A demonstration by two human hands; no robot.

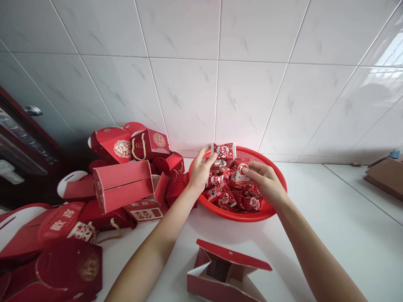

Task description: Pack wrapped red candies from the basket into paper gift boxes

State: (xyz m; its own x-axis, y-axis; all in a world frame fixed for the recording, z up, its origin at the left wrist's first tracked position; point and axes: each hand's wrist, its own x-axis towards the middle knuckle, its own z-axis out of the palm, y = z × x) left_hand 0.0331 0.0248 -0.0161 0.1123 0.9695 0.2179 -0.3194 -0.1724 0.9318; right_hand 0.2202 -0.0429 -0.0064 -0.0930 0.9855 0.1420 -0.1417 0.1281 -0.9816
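My left hand (201, 167) is closed on a red and white candy packet (224, 150) with a double-happiness sign, held over the back left of the red plastic basket (281, 178). Between the thumb and fingers of my right hand (264, 180) is another small red and white packet (242, 171), above the basket's right part. Several wrapped candies (226, 196) lie heaped in the basket under both hands. In front of it, between my forearms, stands a red gift box (217, 287) with its top open. Its visible interior shows pale card walls.
Many red gift boxes (124, 184), some with rope handles, are piled on the left of the white countertop (315, 197). A tiled wall (189, 92) rises behind the basket. At the far right sits a brown cardboard box (385, 176). A dark door with a metal handle (32, 110) is at left.
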